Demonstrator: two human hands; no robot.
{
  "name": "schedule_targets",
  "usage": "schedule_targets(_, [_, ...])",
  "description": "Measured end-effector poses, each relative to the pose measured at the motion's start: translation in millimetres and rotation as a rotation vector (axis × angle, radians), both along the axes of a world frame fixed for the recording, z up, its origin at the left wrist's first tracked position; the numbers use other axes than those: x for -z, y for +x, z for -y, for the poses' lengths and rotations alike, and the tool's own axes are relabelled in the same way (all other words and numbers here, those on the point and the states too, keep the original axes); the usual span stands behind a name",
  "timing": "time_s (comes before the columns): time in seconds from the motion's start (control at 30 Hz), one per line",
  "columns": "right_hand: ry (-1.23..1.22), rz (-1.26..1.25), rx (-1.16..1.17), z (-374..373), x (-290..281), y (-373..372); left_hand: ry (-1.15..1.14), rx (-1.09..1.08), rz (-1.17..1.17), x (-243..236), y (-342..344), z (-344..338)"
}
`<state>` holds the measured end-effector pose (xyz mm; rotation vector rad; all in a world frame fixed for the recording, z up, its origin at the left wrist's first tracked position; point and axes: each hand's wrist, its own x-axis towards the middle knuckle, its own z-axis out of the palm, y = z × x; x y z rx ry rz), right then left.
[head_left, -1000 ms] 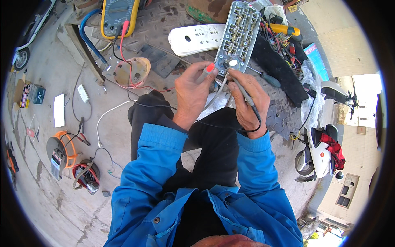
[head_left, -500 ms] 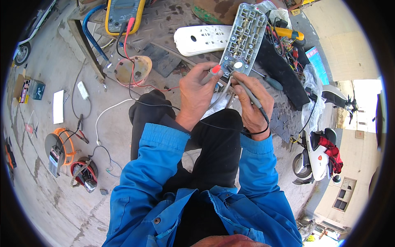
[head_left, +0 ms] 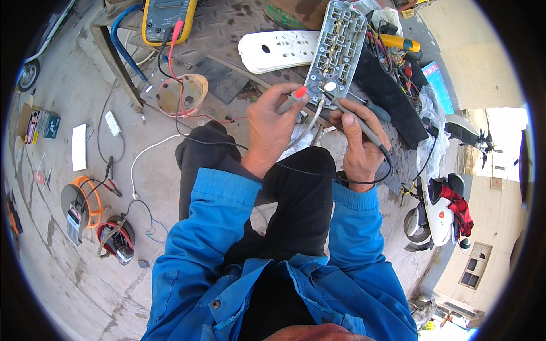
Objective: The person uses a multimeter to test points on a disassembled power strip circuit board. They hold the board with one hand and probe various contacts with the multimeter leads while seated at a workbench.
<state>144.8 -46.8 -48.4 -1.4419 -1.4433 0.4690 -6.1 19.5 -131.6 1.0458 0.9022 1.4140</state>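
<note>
My left hand (head_left: 273, 116) is closed on a grey test probe with a red end (head_left: 300, 91), at the lower end of an opened power strip housing (head_left: 341, 42) with exposed metal contacts. My right hand (head_left: 361, 145) grips a second grey probe (head_left: 367, 131) with a black lead, angled toward the same end of the housing. A light grey cable (head_left: 315, 119) runs down from it. The white slotted cover (head_left: 259, 54) lies to its left. A yellow multimeter (head_left: 164, 20) with red and black leads plugged in sits at the upper left.
A screwdriver (head_left: 378, 112), black tool tray (head_left: 384, 91) with wires and plastic bag (head_left: 424, 145) are at right. An upturned pale helmet-like bowl (head_left: 182, 96) lies left of my knees. Orange reel (head_left: 94, 204), red-rimmed container (head_left: 116, 241) and loose cords lie on the floor. A white scooter (head_left: 441, 224) stands right.
My right hand and its probe have moved right, away from my left hand. My left hand has shifted slightly right since the earliest frame and still grips the red-ended probe.
</note>
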Motion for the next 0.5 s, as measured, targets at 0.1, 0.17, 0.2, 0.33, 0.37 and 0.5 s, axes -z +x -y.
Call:
schedule_targets(0.1, [0.065, 0.024, 0.083, 3.1, 3.6, -1.5, -0.049, 0.015, 0.005, -1.1, -0.3, 0.1])
schedule_targets(0.17, [0.1, 0.036, 0.13, 3.1, 6.0, -1.7, -0.046, 0.011, -0.005, -0.3, -0.1, -0.5])
schedule_targets(0.2, [0.109, 0.015, 0.154, 3.5, 7.1, -1.9, -0.037, 0.007, -0.012, 0.6, -0.2, -0.7])
schedule_targets(0.33, [0.106, -0.038, 0.17, 5.0, 8.2, 0.7, -0.014, -0.001, -0.039, 5.0, 0.2, -2.1])
schedule_targets(0.37, [0.117, 0.002, 0.152, 5.4, 8.2, 1.5, -0.007, -0.004, -0.033, 5.6, 0.6, -2.6])
schedule_targets(0.5, [0.108, 0.071, 0.144, 4.9, 8.2, 2.9, -0.013, -0.012, 0.007, 5.6, 1.9, -2.0])
